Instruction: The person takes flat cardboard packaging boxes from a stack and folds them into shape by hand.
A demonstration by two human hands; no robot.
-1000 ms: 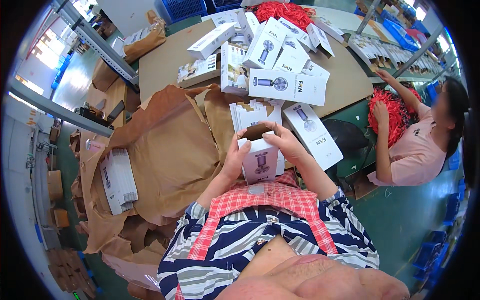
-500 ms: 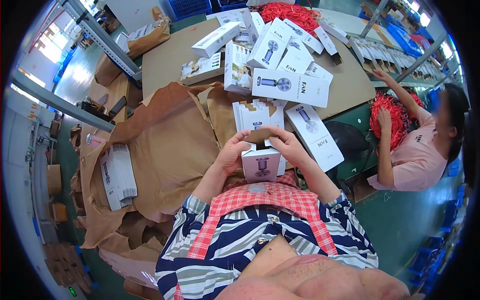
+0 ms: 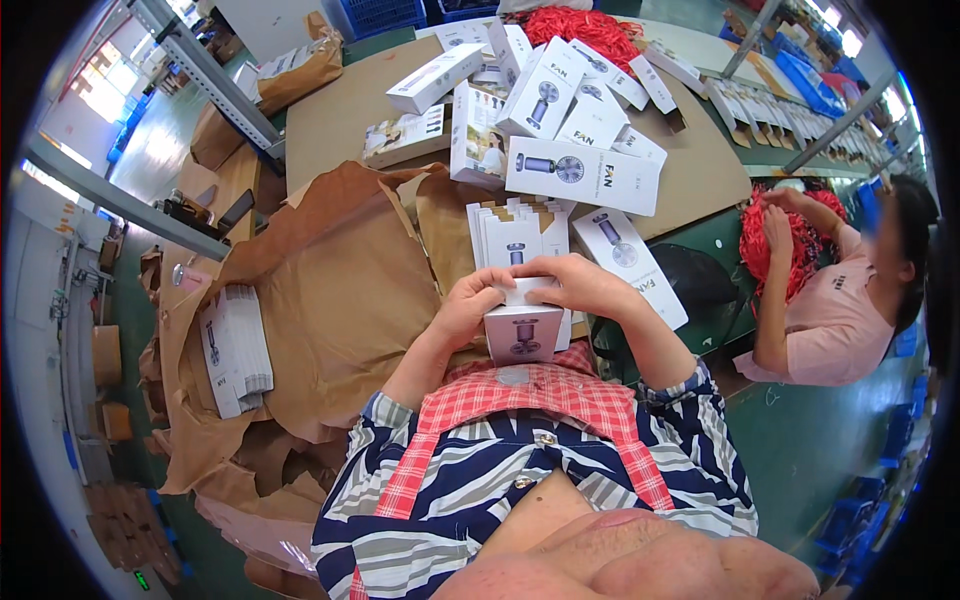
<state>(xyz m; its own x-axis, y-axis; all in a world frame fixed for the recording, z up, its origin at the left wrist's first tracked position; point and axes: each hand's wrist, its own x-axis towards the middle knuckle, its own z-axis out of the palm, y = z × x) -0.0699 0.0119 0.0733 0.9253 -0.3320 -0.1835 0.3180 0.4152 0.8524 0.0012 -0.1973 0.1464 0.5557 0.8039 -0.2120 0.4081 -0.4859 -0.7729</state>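
Observation:
A white cardboard box (image 3: 523, 335) with a fan picture stands upright against my apron. My left hand (image 3: 472, 304) grips its upper left edge, thumb on the end flap. From the other side my right hand (image 3: 572, 284) holds the flap, its fingers bent over the top. The flap now lies across the box's end. Just beyond my hands stands a row of flattened white cartons (image 3: 518, 232). To the right of them a finished-looking fan box (image 3: 628, 265) lies at a slant.
Several white fan boxes (image 3: 582, 172) are heaped on the cardboard-covered table. Brown wrapping paper (image 3: 340, 300) spreads at left, with a stack of flat cartons (image 3: 236, 350) on it. A co-worker in pink (image 3: 835, 325) handles red shredded filler (image 3: 770, 245) at right.
The box's raised end flap has been folded down, covering the opening. My right hand has moved left over the top. The co-worker's far hand has drawn back to the red filler.

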